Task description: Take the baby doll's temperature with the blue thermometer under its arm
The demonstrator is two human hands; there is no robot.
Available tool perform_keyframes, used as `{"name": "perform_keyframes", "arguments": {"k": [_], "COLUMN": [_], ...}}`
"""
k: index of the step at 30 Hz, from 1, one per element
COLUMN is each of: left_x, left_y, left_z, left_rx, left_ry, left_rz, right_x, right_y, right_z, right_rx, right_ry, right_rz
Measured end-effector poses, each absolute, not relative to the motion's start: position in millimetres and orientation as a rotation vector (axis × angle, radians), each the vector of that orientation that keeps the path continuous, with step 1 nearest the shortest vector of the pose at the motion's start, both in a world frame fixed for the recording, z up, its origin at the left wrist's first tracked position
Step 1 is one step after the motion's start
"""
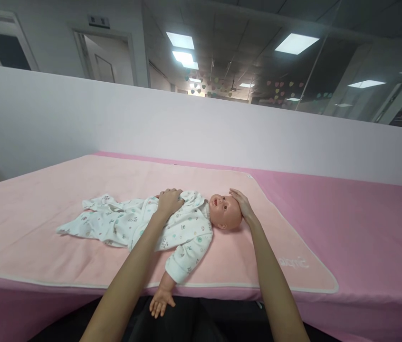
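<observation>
A baby doll (222,211) lies on its back on a light pink mat (80,190), head to the right. It wears a white printed sleepsuit (122,223). My left hand (169,200) rests on the doll's chest, fingers curled down over the cloth. My right hand (242,204) cups the top of the doll's head, fingers pressed flat against it. One doll arm (163,294) hangs over the near edge of the mat.
The mat lies on a darker pink padded table (365,228). A white partition wall (186,123) runs along the far side. Beyond it are doorways, ceiling lights and a glass wall with small heart shapes.
</observation>
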State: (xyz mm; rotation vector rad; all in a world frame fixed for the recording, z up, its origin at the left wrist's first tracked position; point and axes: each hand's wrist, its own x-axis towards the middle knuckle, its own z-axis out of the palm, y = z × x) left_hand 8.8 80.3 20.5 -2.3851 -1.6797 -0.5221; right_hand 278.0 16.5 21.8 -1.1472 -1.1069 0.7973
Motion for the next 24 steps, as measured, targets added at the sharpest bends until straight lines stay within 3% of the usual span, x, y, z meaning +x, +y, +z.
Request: {"name": "perform_keyframes", "arguments": {"k": [24], "left_x": [8.4], "left_y": [80.5], "left_z": [20.7], "left_rx": [-2.398], "left_ry": [-1.686], "left_rz": [-0.544], "right_x": [276.8], "right_y": [11.7], "right_z": [23.4], "right_rx": [-1.184], "right_ry": [-1.22], "right_rz": [0.805]}}
